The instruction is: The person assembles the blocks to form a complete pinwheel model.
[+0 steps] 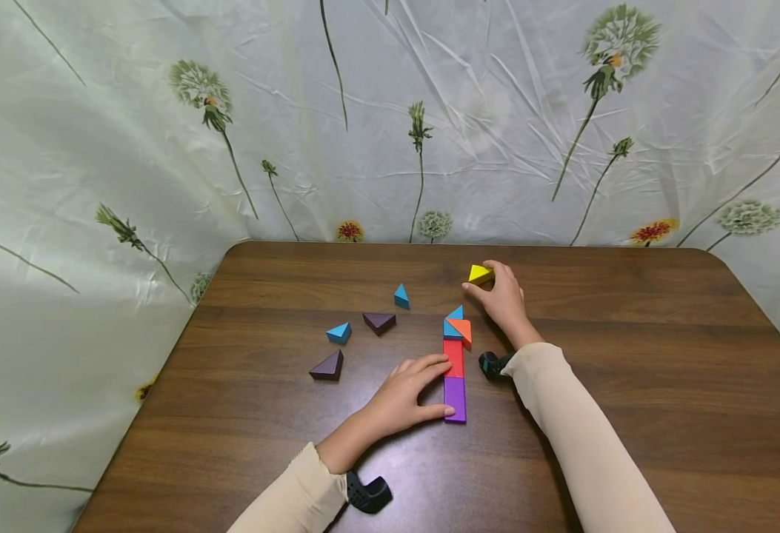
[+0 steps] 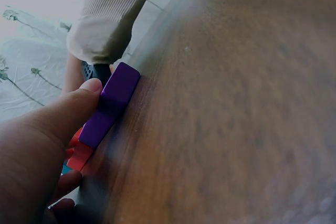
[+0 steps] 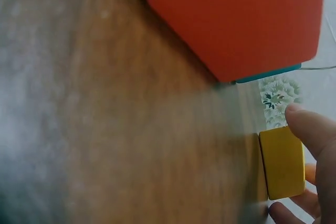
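Note:
With thumb and fingers about it, my right hand [image 1: 504, 302] pinches a yellow triangular block [image 1: 479, 275] toward the back of the table; the right wrist view shows the yellow block's side [image 3: 283, 163] by the thumb. My left hand [image 1: 399, 396] rests at a row of blocks, its fairly straight fingers touching the red block [image 1: 453, 359] and its thumb on the purple block [image 1: 455, 400]. In the left wrist view, the thumb lies along the purple block [image 2: 113, 103]. Beyond the red block are blue triangular pieces [image 1: 453, 331] and an orange triangle [image 1: 461, 329].
Left of the row lie two blue triangular blocks [image 1: 401, 297] and two dark purple triangular blocks [image 1: 326, 366]. They sit on a brown wooden table [image 1: 630, 333]. A flower-print cloth [image 1: 363, 170] hangs behind. Black wrist devices [image 1: 370, 494] are on both wrists.

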A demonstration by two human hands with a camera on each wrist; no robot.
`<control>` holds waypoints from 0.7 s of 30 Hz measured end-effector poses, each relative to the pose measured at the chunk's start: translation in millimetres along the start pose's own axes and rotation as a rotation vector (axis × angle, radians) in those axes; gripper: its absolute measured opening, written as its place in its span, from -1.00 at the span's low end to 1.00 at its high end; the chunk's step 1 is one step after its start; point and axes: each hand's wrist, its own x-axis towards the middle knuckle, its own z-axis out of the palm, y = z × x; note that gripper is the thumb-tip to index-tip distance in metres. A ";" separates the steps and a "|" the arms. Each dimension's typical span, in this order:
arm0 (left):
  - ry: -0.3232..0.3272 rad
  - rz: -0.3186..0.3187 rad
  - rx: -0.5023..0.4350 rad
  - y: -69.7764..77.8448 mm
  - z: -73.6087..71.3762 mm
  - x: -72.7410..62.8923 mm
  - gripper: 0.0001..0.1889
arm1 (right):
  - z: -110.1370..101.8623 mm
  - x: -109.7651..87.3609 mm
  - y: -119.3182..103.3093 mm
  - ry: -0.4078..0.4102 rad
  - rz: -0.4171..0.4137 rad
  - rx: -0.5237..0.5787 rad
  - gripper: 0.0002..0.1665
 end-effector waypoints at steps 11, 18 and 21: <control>0.016 0.016 0.007 -0.5 0.6 0.0 -0.30 | -0.3 2.3 -8.4 -0.021 0.046 -0.063 -0.23; 0.015 0.018 0.008 -0.2 0.2 0.5 -0.30 | 2.8 4.2 -10.6 -0.020 0.073 -0.090 -0.34; 0.013 0.018 0.006 -0.3 -0.1 0.3 -0.30 | 3.1 4.3 -9.5 -0.018 0.063 -0.073 -0.36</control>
